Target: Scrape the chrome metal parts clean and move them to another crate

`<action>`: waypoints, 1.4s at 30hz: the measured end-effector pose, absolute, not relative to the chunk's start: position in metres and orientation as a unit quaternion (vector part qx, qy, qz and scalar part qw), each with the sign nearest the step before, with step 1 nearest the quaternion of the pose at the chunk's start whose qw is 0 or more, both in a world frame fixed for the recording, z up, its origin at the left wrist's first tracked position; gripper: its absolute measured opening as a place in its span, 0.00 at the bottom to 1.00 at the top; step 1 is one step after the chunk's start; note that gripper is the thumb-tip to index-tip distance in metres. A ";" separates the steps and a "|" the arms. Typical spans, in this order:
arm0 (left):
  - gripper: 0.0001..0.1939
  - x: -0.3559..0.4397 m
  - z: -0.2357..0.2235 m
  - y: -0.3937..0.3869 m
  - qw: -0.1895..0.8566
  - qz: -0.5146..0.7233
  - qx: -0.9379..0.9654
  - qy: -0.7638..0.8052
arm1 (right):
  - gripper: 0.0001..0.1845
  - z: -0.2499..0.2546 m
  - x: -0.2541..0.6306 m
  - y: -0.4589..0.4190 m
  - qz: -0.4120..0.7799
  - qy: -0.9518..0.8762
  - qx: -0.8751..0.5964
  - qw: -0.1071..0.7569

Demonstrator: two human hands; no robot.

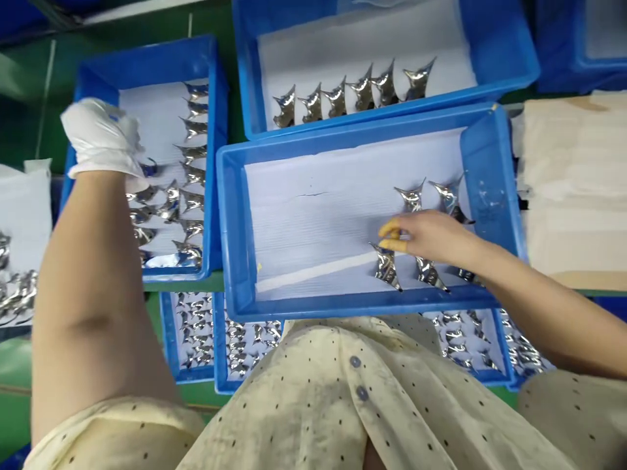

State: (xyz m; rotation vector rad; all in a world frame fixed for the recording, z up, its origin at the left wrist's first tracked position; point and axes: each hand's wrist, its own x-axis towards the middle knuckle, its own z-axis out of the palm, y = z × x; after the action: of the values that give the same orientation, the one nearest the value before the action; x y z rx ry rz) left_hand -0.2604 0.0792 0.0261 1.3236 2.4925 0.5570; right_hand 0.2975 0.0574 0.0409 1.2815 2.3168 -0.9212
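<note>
In the near blue tray, the bare right hand, yellow-covered fingertips slightly apart, hovers by a shiny metal piece lying on white paper. The gloved left hand is over the left blue tray; I cannot tell its grip. Beyond, the far blue tray holds six similar pieces.

A green surface crossed by thin pale lines spans the upper left, with whitish glare at the left edge.
</note>
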 end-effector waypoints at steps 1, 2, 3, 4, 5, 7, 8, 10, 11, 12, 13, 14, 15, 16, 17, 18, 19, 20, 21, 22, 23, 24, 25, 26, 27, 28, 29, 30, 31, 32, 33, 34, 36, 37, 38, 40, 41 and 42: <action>0.42 -0.238 0.035 0.076 0.111 0.213 0.445 0.863 | 0.17 0.036 0.292 0.054 -0.269 0.835 0.422 0.228; 0.34 -0.212 0.044 0.071 0.083 0.251 0.445 0.856 | 0.17 0.031 0.287 0.051 -0.225 0.848 0.396 0.271; 0.22 -0.184 0.053 0.064 0.066 0.293 0.486 0.821 | 0.16 0.027 0.282 0.047 -0.192 0.857 0.376 0.297; 0.14 -0.155 0.061 0.056 0.072 0.323 0.524 0.785 | 0.15 0.023 0.278 0.044 -0.173 0.863 0.361 0.309; 0.12 -0.128 0.067 0.047 0.112 0.339 0.552 0.754 | 0.13 0.020 0.275 0.042 -0.165 0.867 0.353 0.312; 0.13 -0.079 0.070 0.030 0.199 0.321 0.603 0.702 | 0.12 0.016 0.271 0.042 -0.166 0.870 0.351 0.303; 0.14 -0.060 0.068 0.023 0.242 0.287 0.629 0.680 | 0.11 0.016 0.270 0.044 -0.168 0.872 0.352 0.297; 0.15 -0.029 0.055 0.013 0.345 0.245 0.664 0.616 | 0.10 0.020 0.268 0.051 -0.187 0.883 0.349 0.252; 0.16 -0.017 0.047 0.010 0.413 0.242 0.665 0.574 | 0.09 0.024 0.266 0.055 -0.213 0.893 0.342 0.202; 0.18 -0.007 0.039 0.008 0.485 0.243 0.654 0.527 | 0.08 0.029 0.264 0.060 -0.252 0.901 0.328 0.132; 0.21 0.002 0.033 0.007 0.558 0.246 0.635 0.474 | 0.09 0.036 0.261 0.065 -0.300 0.902 0.307 0.048; 0.23 0.009 0.029 0.007 0.623 0.251 0.608 0.423 | 0.10 0.043 0.258 0.069 -0.348 0.894 0.280 -0.039; 0.25 0.015 0.027 0.007 0.669 0.268 0.575 0.387 | 0.12 0.050 0.254 0.074 -0.386 0.879 0.254 -0.117; 0.25 0.019 0.028 0.007 0.695 0.302 0.538 0.369 | 0.13 0.057 0.249 0.077 -0.408 0.863 0.237 -0.181; 0.24 0.022 0.030 0.007 0.699 0.351 0.501 0.371 | 0.14 0.064 0.244 0.079 -0.415 0.846 0.235 -0.240; 0.23 0.025 0.034 0.007 0.681 0.411 0.466 0.388 | 0.14 0.069 0.239 0.081 -0.416 0.827 0.245 -0.287; 0.23 0.026 0.038 0.007 0.645 0.472 0.436 0.414 | 0.13 0.072 0.233 0.081 -0.420 0.804 0.265 -0.326; 0.23 0.027 0.041 0.007 0.602 0.522 0.415 0.440 | 0.12 0.074 0.227 0.081 -0.435 0.778 0.288 -0.351; 0.22 0.028 0.044 0.006 0.559 0.558 0.404 0.461 | 0.11 0.074 0.221 0.081 -0.461 0.749 0.307 -0.364; 0.22 0.029 0.046 0.005 0.520 0.582 0.400 0.480 | 0.13 0.073 0.214 0.080 -0.493 0.720 0.320 -0.368; 0.21 0.030 0.046 0.003 0.485 0.598 0.399 0.498 | 0.16 0.070 0.208 0.079 -0.524 0.694 0.327 -0.371; 0.20 0.031 0.045 0.001 0.453 0.608 0.399 0.515 | 0.17 0.067 0.202 0.079 -0.545 0.671 0.330 -0.378; 0.19 0.032 0.043 -0.001 0.427 0.613 0.403 0.529 | 0.17 0.064 0.196 0.079 -0.557 0.652 0.330 -0.395; 0.18 0.033 0.040 -0.004 0.403 0.617 0.408 0.539 | 0.17 0.062 0.190 0.080 -0.562 0.638 0.329 -0.412; 0.18 0.033 0.036 -0.007 0.380 0.620 0.416 0.546 | 0.16 0.059 0.186 0.081 -0.564 0.626 0.328 -0.426; 0.19 0.033 0.032 -0.010 0.356 0.623 0.427 0.551 | 0.16 0.058 0.182 0.083 -0.571 0.618 0.325 -0.432; 0.20 0.033 0.028 -0.013 0.333 0.625 0.438 0.554 | 0.16 0.057 0.179 0.084 -0.583 0.611 0.319 -0.430; 0.22 0.033 0.025 -0.015 0.314 0.626 0.448 0.556 | 0.17 0.056 0.177 0.085 -0.595 0.607 0.314 -0.424; 0.23 0.033 0.024 -0.016 0.300 0.627 0.455 0.557 | 0.17 0.057 0.176 0.085 -0.605 0.604 0.311 -0.415; 0.24 0.033 0.023 -0.017 0.297 0.627 0.457 0.557 | 0.18 0.057 0.175 0.086 -0.613 0.602 0.310 -0.407; 0.25 0.034 0.024 -0.017 0.306 0.628 0.454 0.554 | 0.18 0.057 0.174 0.085 -0.617 0.602 0.309 -0.402; 0.25 0.035 0.027 -0.017 0.324 0.632 0.444 0.547 | 0.18 0.058 0.173 0.084 -0.617 0.603 0.308 -0.402; 0.27 0.036 0.034 -0.016 0.375 0.644 0.412 0.525 | 0.16 0.057 0.173 0.082 -0.610 0.604 0.306 -0.412; 0.27 0.037 0.038 -0.015 0.399 0.649 0.394 0.514 | 0.15 0.057 0.173 0.080 -0.607 0.603 0.306 -0.418; 0.28 0.038 0.042 -0.015 0.420 0.652 0.377 0.506 | 0.13 0.056 0.174 0.079 -0.605 0.603 0.306 -0.421; 0.29 0.039 0.047 -0.014 0.448 0.652 0.351 0.501 | 0.12 0.055 0.175 0.077 -0.605 0.603 0.312 -0.416; 0.29 0.039 0.049 -0.014 0.457 0.650 0.342 0.500 | 0.12 0.054 0.175 0.076 -0.604 0.605 0.315 -0.411; 0.29 0.039 0.050 -0.014 0.465 0.649 0.336 0.500 | 0.12 0.054 0.175 0.076 -0.603 0.607 0.318 -0.407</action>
State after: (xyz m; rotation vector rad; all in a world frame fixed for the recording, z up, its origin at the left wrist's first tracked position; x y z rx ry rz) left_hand 0.0390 -0.0143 0.0496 0.8256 1.2287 1.5940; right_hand 0.1752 0.0756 0.0541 1.3874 2.6466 -2.6299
